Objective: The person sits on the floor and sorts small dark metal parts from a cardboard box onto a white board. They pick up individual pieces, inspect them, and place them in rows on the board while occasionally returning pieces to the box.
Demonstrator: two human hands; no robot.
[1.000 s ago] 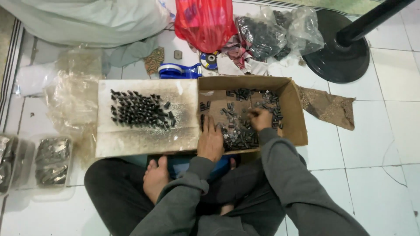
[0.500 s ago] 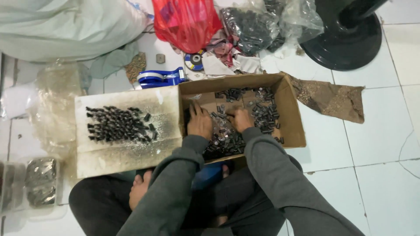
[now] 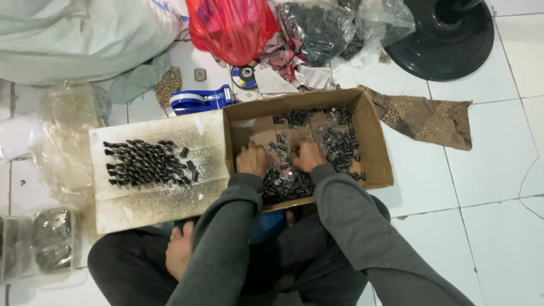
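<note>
A: Person is sitting cross-legged on the tiled floor (image 3: 487, 187), both hands down in the open cardboard box (image 3: 377, 144). Left hand (image 3: 251, 160) and right hand (image 3: 306, 154) are resting knuckles-up among the small dark metal parts (image 3: 339, 146); fingers are curled into the pile, so I cannot tell whether either hand is gripping anything.

B: And the sorted ones?

A: Lying in rows on the pale foam slab (image 3: 153, 201) just left of the box, a tidy dark cluster (image 3: 146, 162) near its middle.

B: Risks?

A: I'd judge the box wall nearest the knees is sagging; a heavy rake toward it could be spilling parts onto the lap. A sleeve brushing the slab could be scattering those rows.

B: Packaging around?

A: Red plastic bag (image 3: 232, 25) beyond the box, clear bag of dark parts (image 3: 317, 28) right of it, blue tape dispenser (image 3: 201, 101) at the slab's far edge, round grinding disc (image 3: 245, 75) nearby. Clear packets (image 3: 52, 238) at far left.
</note>
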